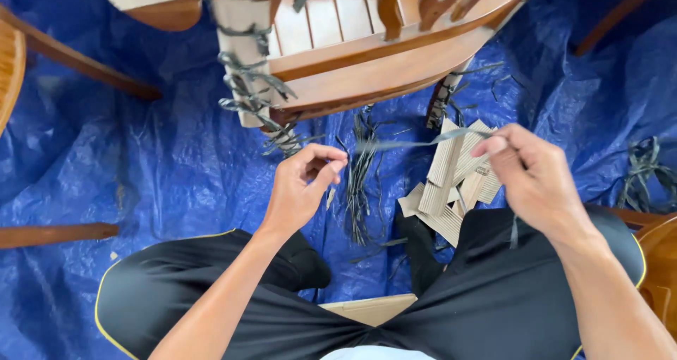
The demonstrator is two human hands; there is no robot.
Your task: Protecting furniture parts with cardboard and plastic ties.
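Grey plastic strip point(416, 143) stretches taut between two hands, left hand point(300, 187) pinching one end at 9 o'clock, right hand point(532, 173) pinching the other at 3. Cardboard scraps point(451, 184) lie beneath on blue tarpaulin point(141, 162); a wooden chair point(367, 43) stands at 12.

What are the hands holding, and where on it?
A thin dark grey plastic strip stretched between both hands: left hand pinches one end, right hand pinches the other, fingertip grip.
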